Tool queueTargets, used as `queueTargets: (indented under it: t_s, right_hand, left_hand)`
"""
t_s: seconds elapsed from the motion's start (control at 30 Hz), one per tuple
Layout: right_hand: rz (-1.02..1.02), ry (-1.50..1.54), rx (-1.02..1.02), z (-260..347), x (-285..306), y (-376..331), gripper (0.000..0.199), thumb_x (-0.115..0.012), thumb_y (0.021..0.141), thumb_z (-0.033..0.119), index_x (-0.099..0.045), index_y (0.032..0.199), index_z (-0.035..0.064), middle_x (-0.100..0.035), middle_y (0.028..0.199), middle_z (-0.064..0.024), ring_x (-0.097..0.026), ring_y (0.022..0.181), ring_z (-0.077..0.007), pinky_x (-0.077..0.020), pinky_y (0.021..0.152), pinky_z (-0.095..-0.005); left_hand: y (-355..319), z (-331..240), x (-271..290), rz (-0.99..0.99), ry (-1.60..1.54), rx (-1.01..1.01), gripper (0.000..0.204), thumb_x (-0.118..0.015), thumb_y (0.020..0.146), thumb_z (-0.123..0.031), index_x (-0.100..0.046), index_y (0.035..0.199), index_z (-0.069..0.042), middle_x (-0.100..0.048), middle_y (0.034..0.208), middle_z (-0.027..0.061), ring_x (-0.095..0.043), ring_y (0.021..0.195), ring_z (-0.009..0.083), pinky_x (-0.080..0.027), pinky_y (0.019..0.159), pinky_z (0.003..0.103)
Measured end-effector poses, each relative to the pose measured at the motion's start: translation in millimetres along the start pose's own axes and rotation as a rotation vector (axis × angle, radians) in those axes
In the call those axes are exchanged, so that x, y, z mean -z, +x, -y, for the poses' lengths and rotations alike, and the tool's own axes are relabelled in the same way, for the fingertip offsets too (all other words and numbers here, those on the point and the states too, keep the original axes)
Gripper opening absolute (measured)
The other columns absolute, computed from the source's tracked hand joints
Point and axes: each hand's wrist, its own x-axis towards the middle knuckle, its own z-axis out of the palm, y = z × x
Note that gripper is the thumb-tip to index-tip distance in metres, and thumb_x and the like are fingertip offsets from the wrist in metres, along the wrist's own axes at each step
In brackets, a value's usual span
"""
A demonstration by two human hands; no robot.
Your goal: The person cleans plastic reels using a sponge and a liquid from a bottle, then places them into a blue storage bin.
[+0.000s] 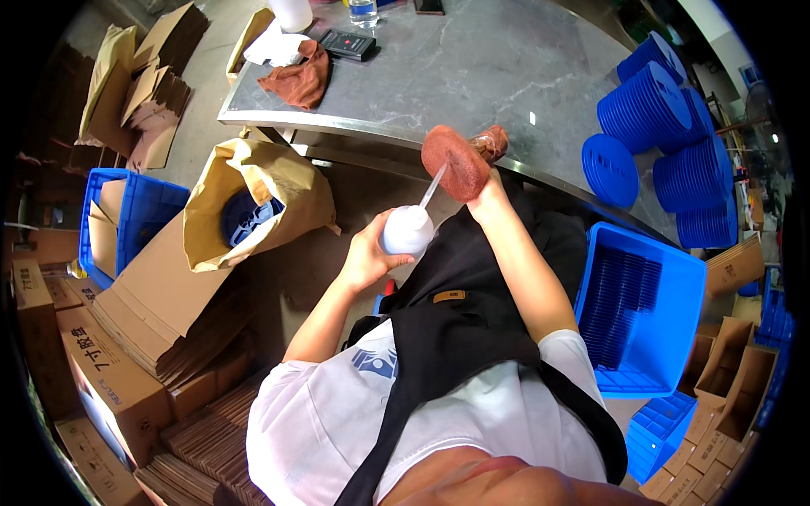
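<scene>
A white plastic squeeze bottle with a long clear nozzle is in my left hand, the fingers wrapped round its side. The nozzle tip touches or nearly touches the face of a round pad covered in reddish-brown cloth. My right hand holds this pad up at the table's front edge, its face toward me. Behind the pad sticks out a bunched brown end, partly shiny. Most of the right hand's fingers are hidden behind the pad.
The grey metal-edged table carries a brown cloth, a black handheld device and stacks of blue discs. A blue crate holding dark blue discs stands at right. Left are a paper sack, a blue crate and cardboard boxes.
</scene>
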Motion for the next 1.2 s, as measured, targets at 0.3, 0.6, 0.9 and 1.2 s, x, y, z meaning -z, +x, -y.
queueTargets:
  t_s: [0.3,0.6,0.9,1.2]
  right_hand:
    - [0.078,0.144,-0.051,12.7,-7.0,2.3,0.041,-0.051,0.093,0.031,-0.05,0.125,0.0057,-0.056,0.123,-0.0083,-0.056,0.111,-0.0206,-0.047,0.096,-0.0376]
    - [0.02,0.112,-0.097,17.3,-12.4,-5.2,0.04,-0.048,0.094,0.031,-0.05,0.126,0.0059,-0.055,0.124,-0.0088,-0.055,0.113,-0.0202,-0.0472,0.096,-0.0379]
    - [0.192,0.302,-0.06,47.2,-5.8,-4.8,0.039,-0.046,0.095,0.032,-0.052,0.125,0.0063,-0.056,0.124,-0.0066,-0.056,0.112,-0.0189,-0.0453,0.097,-0.0357]
    - [-0.17,0.493,0.208,138.8,111.5,-52.8,0.042,-0.042,0.094,0.038,-0.051,0.126,0.013,-0.055,0.126,-0.0042,-0.053,0.116,-0.0233,-0.0409,0.101,-0.0415]
  left_hand:
    - [-16.1,-2.0,0.5,0.085,0.134,0.027,0.076,-0.085,0.057,-0.01,-0.049,0.125,-0.006,-0.061,0.113,0.0145,-0.059,0.108,0.0287,-0.046,0.093,0.036]
    - [9.0,-19.2,-3.8,0.072,0.084,-0.115,0.077,-0.085,0.057,-0.011,-0.049,0.125,-0.007,-0.06,0.114,0.0164,-0.057,0.108,0.0339,-0.046,0.09,0.038]
    - [40.1,-7.0,12.5,-0.169,0.119,-0.059,0.079,-0.085,0.058,-0.008,-0.045,0.126,-0.005,-0.059,0.116,0.0117,-0.056,0.109,0.0222,-0.045,0.094,0.035]
    - [210.4,-22.4,69.5,-0.763,-0.102,-0.495,0.087,-0.075,0.067,0.003,-0.025,0.138,-0.003,-0.04,0.132,0.0174,-0.046,0.116,0.0286,-0.04,0.099,0.044]
